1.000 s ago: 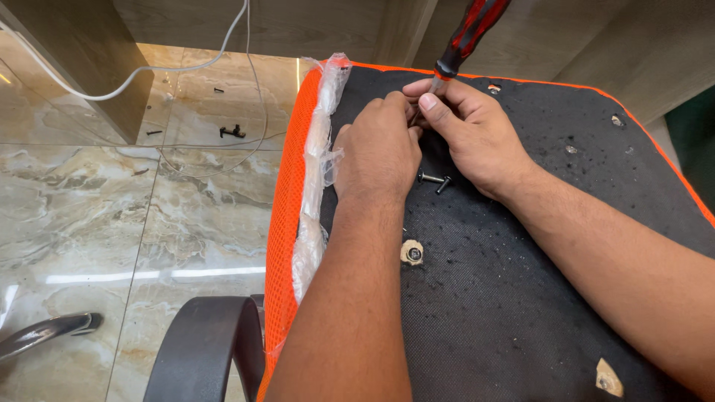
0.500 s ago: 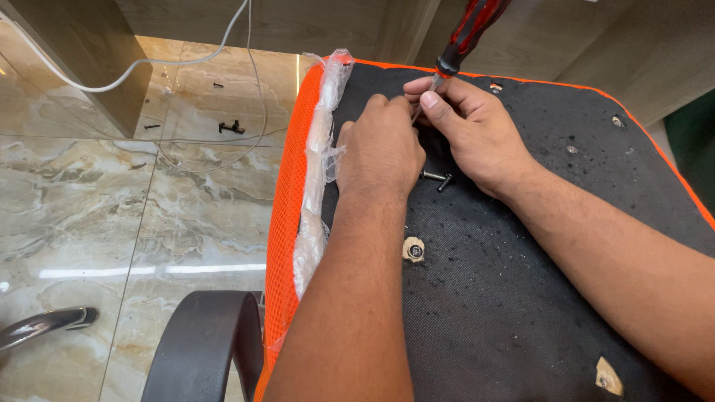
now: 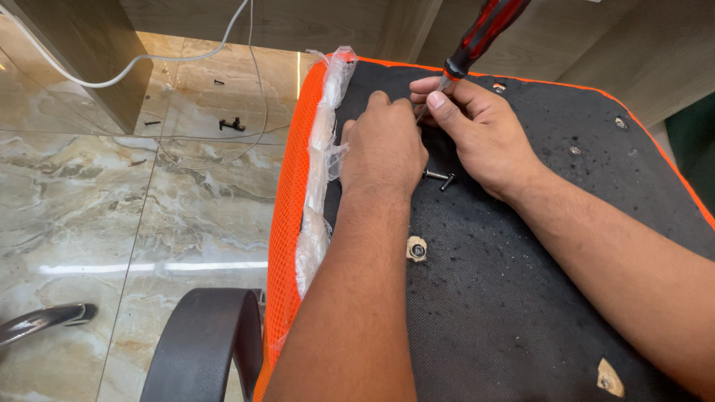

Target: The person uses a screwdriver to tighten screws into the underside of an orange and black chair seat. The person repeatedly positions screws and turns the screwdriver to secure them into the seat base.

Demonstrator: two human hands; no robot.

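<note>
A black chair armrest (image 3: 197,342) is showing at the bottom edge, beside the orange mesh edge (image 3: 287,223) of an upturned chair seat, whose black fabric underside (image 3: 521,298) is facing up. A loose bolt (image 3: 439,177) is lying on that fabric between the two hands. The left hand (image 3: 383,145) is pressing down, fingers curled; whether it is gripping anything I cannot tell. The right hand (image 3: 477,130) is pinching the shaft of a red-and-black screwdriver (image 3: 480,33), which is tilting up and away. Farther off, a white cable (image 3: 149,63) is trailing over the marble floor (image 3: 112,186).
</note>
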